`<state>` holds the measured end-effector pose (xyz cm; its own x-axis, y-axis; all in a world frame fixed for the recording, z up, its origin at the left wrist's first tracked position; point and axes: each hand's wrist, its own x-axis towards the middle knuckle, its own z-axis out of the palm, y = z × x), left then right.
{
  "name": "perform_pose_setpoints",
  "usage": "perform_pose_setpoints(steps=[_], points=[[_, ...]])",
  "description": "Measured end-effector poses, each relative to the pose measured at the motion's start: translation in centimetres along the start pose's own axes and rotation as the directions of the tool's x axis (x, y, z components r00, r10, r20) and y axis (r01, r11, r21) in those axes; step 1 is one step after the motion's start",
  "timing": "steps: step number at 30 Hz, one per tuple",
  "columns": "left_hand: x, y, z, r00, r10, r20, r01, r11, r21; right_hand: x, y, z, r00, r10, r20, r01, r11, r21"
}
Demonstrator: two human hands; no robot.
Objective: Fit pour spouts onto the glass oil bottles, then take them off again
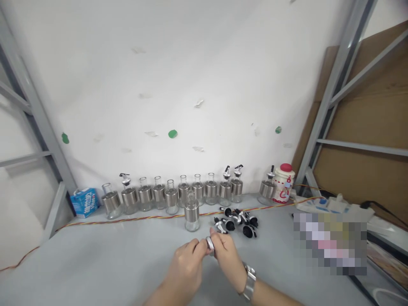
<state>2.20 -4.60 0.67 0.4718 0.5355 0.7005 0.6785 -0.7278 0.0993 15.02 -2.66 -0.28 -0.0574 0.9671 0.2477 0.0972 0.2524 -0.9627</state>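
Observation:
Between my two hands is a silver and black pourer stopper [210, 245], mostly covered by my fingers. My left hand [188, 265] is closed with its fingertips on one side of it. On the other side, my right hand [228, 259] grips it, thumb up, a metal watch on that wrist. Just beyond my hands stands an open glass bottle [191, 213] with a steel band, upright and without a stopper. To its right lies a loose pile of several pourer stoppers [237, 220], silver with black plugs.
Several steel-banded glass bottles [171, 197] line the wall, a few with pourers fitted. A blue carton [84, 203] stands left, a cream jar with red lid [283, 182] right. A twisted red-yellow wire [143, 218] crosses the table [95, 263]. Power strips [338, 205] lie at right.

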Motion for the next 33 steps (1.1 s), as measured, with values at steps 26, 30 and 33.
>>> perform_pose_setpoints(steps=[26, 30, 33], points=[[1.8, -0.5, 0.6, 0.561, -0.443, 0.699, 0.617, -0.34, -0.71, 1.2, -1.9, -0.2, 0.991, 0.099, 0.092, -0.11, 0.985, 0.129], [1.6, -0.5, 0.9, 0.573, -0.454, 0.682, 0.633, -0.284, -0.72, 1.5, -1.6, -0.3, 0.974, 0.137, 0.178, -0.168, 0.97, 0.177], [1.6, -0.1, 0.6, 0.609, -0.511, 0.607, 0.67, -0.077, -0.738, 1.3, -1.5, -0.1, 0.967, 0.135, 0.218, -0.173, 0.97, 0.169]])
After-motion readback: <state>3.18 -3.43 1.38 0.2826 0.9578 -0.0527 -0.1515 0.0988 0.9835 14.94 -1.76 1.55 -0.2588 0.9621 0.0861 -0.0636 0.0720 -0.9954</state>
